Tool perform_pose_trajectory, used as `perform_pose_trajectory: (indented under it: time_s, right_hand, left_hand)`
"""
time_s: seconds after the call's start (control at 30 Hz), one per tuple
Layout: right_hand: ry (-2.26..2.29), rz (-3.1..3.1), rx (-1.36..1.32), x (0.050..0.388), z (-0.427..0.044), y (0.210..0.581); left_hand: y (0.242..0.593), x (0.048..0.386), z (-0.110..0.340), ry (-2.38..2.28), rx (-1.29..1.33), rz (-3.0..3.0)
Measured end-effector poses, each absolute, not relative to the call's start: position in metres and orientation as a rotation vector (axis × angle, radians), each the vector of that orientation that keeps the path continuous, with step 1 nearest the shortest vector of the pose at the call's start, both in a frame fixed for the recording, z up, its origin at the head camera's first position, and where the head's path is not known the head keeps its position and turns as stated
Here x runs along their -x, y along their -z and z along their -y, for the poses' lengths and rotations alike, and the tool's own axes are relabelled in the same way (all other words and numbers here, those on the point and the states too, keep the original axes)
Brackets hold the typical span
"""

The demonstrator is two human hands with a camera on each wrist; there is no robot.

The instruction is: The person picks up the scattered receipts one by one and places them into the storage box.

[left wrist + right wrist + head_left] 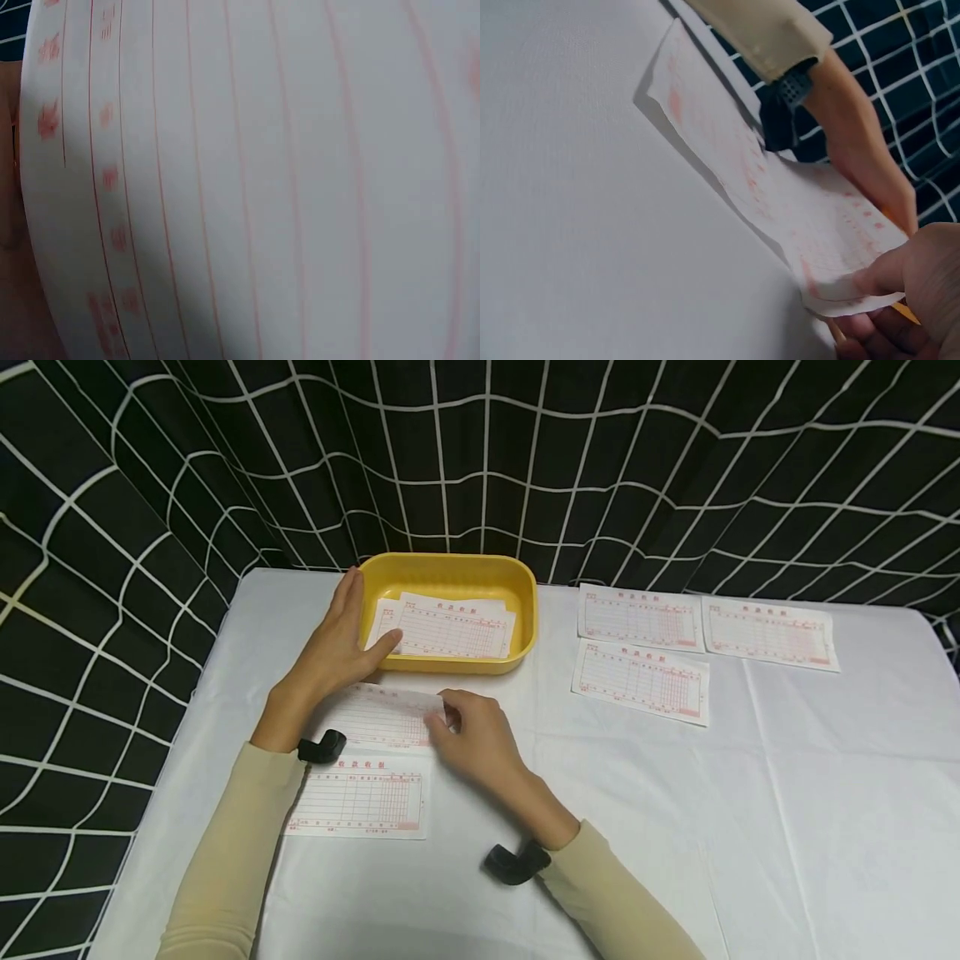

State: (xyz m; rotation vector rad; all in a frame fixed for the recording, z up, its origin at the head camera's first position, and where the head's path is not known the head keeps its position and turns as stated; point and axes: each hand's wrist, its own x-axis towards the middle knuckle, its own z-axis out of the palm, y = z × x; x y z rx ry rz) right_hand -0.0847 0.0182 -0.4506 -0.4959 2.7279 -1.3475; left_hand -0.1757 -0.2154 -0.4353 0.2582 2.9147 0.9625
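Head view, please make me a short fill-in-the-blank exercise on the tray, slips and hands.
The tray is ____ in colour. The ____ hand pinches a slip. In the picture, right of the tray lie ____ slips.

Missing words: yellow; right; three.

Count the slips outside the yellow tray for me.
5: right of the tray, the upper-left slip, upper-right slip and lower slip; the held slip, in the right hand; and the near slip, just below it. More could be hidden underneath.
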Motion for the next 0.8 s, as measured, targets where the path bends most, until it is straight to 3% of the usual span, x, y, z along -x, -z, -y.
perform_pose_trajectory:
  time_s: [0.8]
  right_hand:
    - [1.534,-2.731,0.181,0.079,-0.097,0.428]
  left_hand:
    - [0.437,0.177,0.214,-0.972,-0.262,-2.928]
